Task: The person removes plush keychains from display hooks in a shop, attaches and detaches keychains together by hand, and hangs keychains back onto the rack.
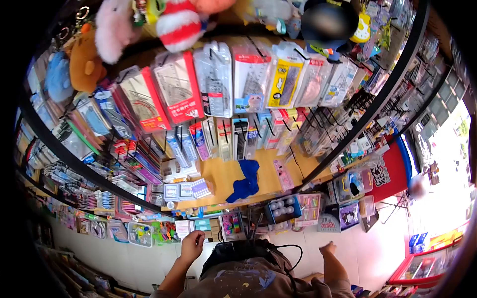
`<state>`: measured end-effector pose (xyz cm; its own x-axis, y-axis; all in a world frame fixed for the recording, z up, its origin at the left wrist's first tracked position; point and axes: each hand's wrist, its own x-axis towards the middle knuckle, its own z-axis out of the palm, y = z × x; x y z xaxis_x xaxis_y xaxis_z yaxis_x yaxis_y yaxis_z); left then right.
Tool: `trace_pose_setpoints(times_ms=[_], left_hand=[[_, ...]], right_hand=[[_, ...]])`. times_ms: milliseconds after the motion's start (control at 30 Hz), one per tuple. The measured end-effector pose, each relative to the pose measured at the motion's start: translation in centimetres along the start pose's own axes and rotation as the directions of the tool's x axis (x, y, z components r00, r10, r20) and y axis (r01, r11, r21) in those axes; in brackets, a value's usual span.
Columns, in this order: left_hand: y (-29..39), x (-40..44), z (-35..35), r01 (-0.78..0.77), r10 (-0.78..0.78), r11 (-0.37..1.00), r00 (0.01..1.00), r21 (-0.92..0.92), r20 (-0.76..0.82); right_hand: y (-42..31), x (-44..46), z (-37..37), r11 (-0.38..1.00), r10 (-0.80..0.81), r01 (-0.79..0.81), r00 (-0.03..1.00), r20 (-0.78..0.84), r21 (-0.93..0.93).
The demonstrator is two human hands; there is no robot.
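My left hand (pixel 193 245) hangs in front of my body, its fingers loosely bent, with nothing visible in it. It is nearest to the small boxes and bins under the shelf edge. My right hand (pixel 328 248) is held low at my other side over the pale floor, its fingers partly stretched and apparently holding nothing. Ahead of both hands, a dark blue cloth (pixel 244 182) lies crumpled on the wooden shelf (pixel 218 171). To its right lies a pink packet (pixel 283 175), and to its left are small boxed items (pixel 186 190).
Packaged ruler sets (pixel 179 87) and other stationery hang on hooks above the shelf. Plush toys (pixel 114 27) dangle higher up. Black frame bars (pixel 367 114) slant at both sides. A blue box of white balls (pixel 283 207) stands below the shelf. A red panel (pixel 390 171) is at right.
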<state>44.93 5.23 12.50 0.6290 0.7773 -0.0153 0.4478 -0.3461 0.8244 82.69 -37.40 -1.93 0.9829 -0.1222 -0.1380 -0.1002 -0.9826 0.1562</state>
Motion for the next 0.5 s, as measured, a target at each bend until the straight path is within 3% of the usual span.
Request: trace_pose_setpoints(times_ms=[67, 200, 233, 267, 300, 367, 400, 433, 500], left_hand=[[-0.7, -0.5, -0.1, -0.022, 0.022, 1.0, 0.999, 0.0, -0.034], [-1.9, -2.8, -0.7, 0.066, -0.065, 0.996, 0.997, 0.055, -0.028], [-1.9, -3.3, -0.9, 0.101, -0.098, 0.993, 0.994, 0.068, -0.051], [-3.4, -3.9, -0.6, 0.09, -0.086, 0.994, 0.994, 0.06, -0.074], [-4.1, -4.3, -0.7, 0.067, -0.06, 0.995, 0.994, 0.078, -0.089], [-3.3, -5.1, -1.2, 0.103, -0.087, 0.985, 0.989, 0.138, -0.119], [-0.2, -5.5, -2.5, 0.111, -0.098, 0.989, 0.987, 0.096, -0.125], [0.2, -6.0, -2.4, 0.11, -0.096, 0.991, 0.982, 0.08, -0.165], [0.9, -6.7, -2.4, 0.109, -0.085, 0.989, 0.972, 0.103, -0.218]], right_hand=[[1.0, 1.2, 1.0, 0.999, 0.05, -0.05, 0.999, -0.018, 0.012], [-2.1, 7.7, 6.9, 0.966, -0.084, 0.003, 0.95, 0.3, 0.26], [-4.9, 8.2, 8.0, 0.923, -0.221, 0.154, 0.962, 0.159, 0.353], [-8.1, 7.8, 7.1, 0.852, -0.466, 0.458, 0.884, -0.031, 0.254], [-11.3, 11.5, 13.5, 0.756, -0.532, 0.457, 0.846, 0.033, 0.468], [-19.8, 8.9, 8.3, 0.773, -0.563, 0.394, 0.788, 0.25, 0.497], [-23.4, 7.9, 7.9, 0.647, -0.681, 0.54, 0.727, 0.09, 0.537], [-26.9, 5.4, 3.7, 0.656, -0.683, 0.455, 0.698, 0.217, 0.602], [-33.6, 4.7, 4.5, 0.508, -0.828, 0.687, 0.556, 0.074, 0.52]])
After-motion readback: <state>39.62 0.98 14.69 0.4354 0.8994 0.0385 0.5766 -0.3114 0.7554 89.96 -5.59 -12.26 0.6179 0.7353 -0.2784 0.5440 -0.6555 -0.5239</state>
